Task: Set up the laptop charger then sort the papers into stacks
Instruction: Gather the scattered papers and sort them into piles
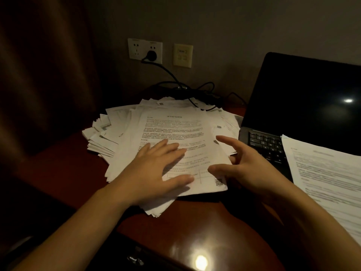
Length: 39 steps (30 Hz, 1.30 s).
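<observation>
Nearest, on the glossy reddish-brown wooden desk [195, 231]: left hand [154, 173] spread flat, palm down, fingers splayed, gripping nothing, pressing the top printed white sheet [175, 137] so the heap beneath probably holds steady during sorting. Just right of it, right hand [244, 165] open in a loose claw, thumb over the sheet's near right corner and fingers raised above its right edge, closed on nothing, seemingly poised to pinch and peel that sheet away. Under and beyond both hands, sprawling loose heap of white papers [117, 130], fanned and askew, hence unsorted. Right of the right hand, separate white printed pages [322, 173] overlapping the keyboard of the open black laptop [300, 102], likely a first stack begun. Farthest, beyond the heap, tangled black charger cable [187, 90] leading up to a round black plug [151, 54] seated in the white wall socket [145, 50]; laptop end of the cable not discernible.
</observation>
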{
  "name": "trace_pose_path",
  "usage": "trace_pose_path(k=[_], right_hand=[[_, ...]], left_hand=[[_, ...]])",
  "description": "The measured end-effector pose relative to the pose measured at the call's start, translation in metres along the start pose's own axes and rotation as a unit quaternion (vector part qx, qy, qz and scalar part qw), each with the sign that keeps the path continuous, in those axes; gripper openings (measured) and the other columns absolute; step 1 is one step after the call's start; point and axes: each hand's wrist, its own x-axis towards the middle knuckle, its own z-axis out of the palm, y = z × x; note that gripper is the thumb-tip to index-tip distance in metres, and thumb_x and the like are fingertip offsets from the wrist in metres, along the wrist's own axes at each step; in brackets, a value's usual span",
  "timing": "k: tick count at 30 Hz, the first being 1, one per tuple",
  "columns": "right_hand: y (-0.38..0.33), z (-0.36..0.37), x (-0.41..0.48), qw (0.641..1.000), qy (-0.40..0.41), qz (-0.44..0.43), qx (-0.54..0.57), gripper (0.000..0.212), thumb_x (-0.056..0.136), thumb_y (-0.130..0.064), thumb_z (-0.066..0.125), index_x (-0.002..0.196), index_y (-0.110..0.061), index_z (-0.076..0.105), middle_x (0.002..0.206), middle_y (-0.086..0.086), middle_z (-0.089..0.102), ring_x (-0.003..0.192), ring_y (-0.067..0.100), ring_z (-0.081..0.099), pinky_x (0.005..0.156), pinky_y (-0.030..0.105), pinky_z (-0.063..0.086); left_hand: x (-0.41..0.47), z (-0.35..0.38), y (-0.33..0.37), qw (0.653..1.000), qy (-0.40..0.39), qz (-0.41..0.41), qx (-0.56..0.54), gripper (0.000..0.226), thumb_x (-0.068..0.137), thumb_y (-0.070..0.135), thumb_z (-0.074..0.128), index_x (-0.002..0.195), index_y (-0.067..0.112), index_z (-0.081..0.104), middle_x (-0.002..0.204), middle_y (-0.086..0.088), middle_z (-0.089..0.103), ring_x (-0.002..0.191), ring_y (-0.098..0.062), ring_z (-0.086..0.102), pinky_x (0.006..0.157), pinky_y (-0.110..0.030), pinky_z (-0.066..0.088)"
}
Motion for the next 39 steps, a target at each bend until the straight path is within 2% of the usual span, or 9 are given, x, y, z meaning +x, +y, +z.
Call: trace_pose_path(k=[4, 10, 15, 23, 25, 26, 27, 33, 39], right_hand=[[0.001, 0.010, 0.000, 0.999, 0.036, -0.010, -0.033, 0.081, 0.080, -0.024, 0.084, 0.145, -0.044, 0.040, 0.103, 0.001, 0.072, 0.077, 0.012, 0.076, 0.066, 0.029, 0.062], [0.003, 0.005, -0.001, 0.994, -0.034, 0.004, 0.104, 0.085, 0.080, -0.004, 0.080, 0.146, -0.042, 0.041, 0.113, 0.002, 0.069, 0.087, 0.020, 0.077, 0.068, 0.030, 0.062], [0.005, 0.001, 0.003, 0.978, -0.030, 0.036, 0.205, 0.082, 0.070, -0.027, 0.078, 0.145, -0.036, 0.045, 0.123, 0.010, 0.067, 0.090, 0.030, 0.076, 0.069, 0.042, 0.063], [0.008, -0.004, 0.006, 0.988, -0.051, 0.033, 0.139, 0.085, 0.084, -0.005, 0.074, 0.151, -0.039, 0.034, 0.104, 0.007, 0.075, 0.088, 0.023, 0.077, 0.067, 0.033, 0.062], [0.007, -0.003, 0.004, 0.991, -0.069, 0.025, 0.111, 0.095, 0.082, 0.006, 0.073, 0.152, -0.040, 0.028, 0.097, 0.007, 0.078, 0.093, 0.024, 0.076, 0.076, 0.037, 0.063], [0.007, -0.002, 0.004, 0.992, -0.066, 0.021, 0.103, 0.096, 0.082, 0.008, 0.073, 0.153, -0.040, 0.028, 0.097, 0.007, 0.078, 0.094, 0.024, 0.076, 0.079, 0.039, 0.063], [0.007, -0.002, 0.004, 0.993, -0.062, 0.016, 0.097, 0.096, 0.082, 0.008, 0.073, 0.153, -0.039, 0.029, 0.095, 0.006, 0.078, 0.094, 0.024, 0.076, 0.080, 0.041, 0.063], [0.004, 0.006, 0.003, 0.997, -0.006, 0.002, 0.073, 0.087, 0.077, -0.007, 0.083, 0.145, -0.043, 0.041, 0.081, -0.001, 0.075, 0.077, 0.016, 0.076, 0.064, 0.033, 0.062], [0.005, 0.013, 0.002, 0.998, 0.028, -0.019, 0.059, 0.080, 0.078, -0.025, 0.084, 0.144, -0.043, 0.043, 0.113, 0.005, 0.062, 0.079, 0.015, 0.076, 0.062, 0.030, 0.061]], left_hand=[[-0.009, -0.004, 0.001, 0.997, 0.007, 0.065, -0.037, 0.097, 0.064, 0.095, 0.046, 0.149, 0.051, 0.031, 0.138, 0.051, 0.014, 0.131, 0.031, 0.001, 0.114, -0.011, -0.001], [-0.009, 0.000, -0.001, 0.990, 0.069, 0.077, -0.099, 0.076, 0.069, 0.085, 0.056, 0.134, 0.045, 0.058, 0.132, 0.036, 0.051, 0.127, 0.012, 0.043, 0.107, -0.017, 0.035], [-0.013, -0.003, 0.000, 0.959, 0.065, 0.043, -0.272, 0.050, 0.073, 0.060, 0.079, 0.119, 0.042, 0.070, 0.119, 0.029, 0.066, 0.115, 0.010, 0.058, 0.094, -0.009, 0.046], [-0.015, -0.006, 0.008, 0.920, 0.166, 0.044, -0.352, 0.061, 0.100, 0.033, 0.055, 0.145, 0.064, 0.027, 0.111, 0.021, 0.070, 0.077, -0.013, 0.071, 0.068, -0.032, 0.060], [-0.014, -0.005, 0.008, 0.932, 0.180, 0.057, -0.311, 0.063, 0.104, 0.017, 0.047, 0.146, 0.060, 0.028, 0.096, 0.034, 0.061, 0.091, -0.017, 0.070, 0.080, -0.052, 0.056], [-0.014, -0.005, 0.008, 0.938, 0.180, 0.066, -0.288, 0.063, 0.103, 0.008, 0.043, 0.145, 0.055, 0.036, 0.109, 0.026, 0.016, 0.114, -0.009, 0.061, 0.095, -0.050, 0.051], [-0.013, -0.003, 0.007, 0.944, 0.180, 0.081, -0.264, 0.064, 0.099, 0.004, 0.040, 0.142, 0.051, 0.045, 0.143, 0.023, 0.048, 0.130, -0.001, 0.049, 0.107, -0.042, 0.045], [-0.011, 0.001, 0.002, 0.969, 0.122, 0.089, -0.196, 0.055, 0.087, 0.052, 0.055, 0.140, 0.056, 0.040, 0.136, 0.051, 0.027, 0.127, 0.026, 0.032, 0.093, 0.004, 0.032], [-0.009, 0.004, -0.003, 0.971, 0.144, 0.082, -0.174, 0.066, 0.077, 0.067, 0.066, 0.137, 0.053, 0.044, 0.134, 0.045, 0.034, 0.127, 0.026, 0.032, 0.099, 0.002, 0.030]])
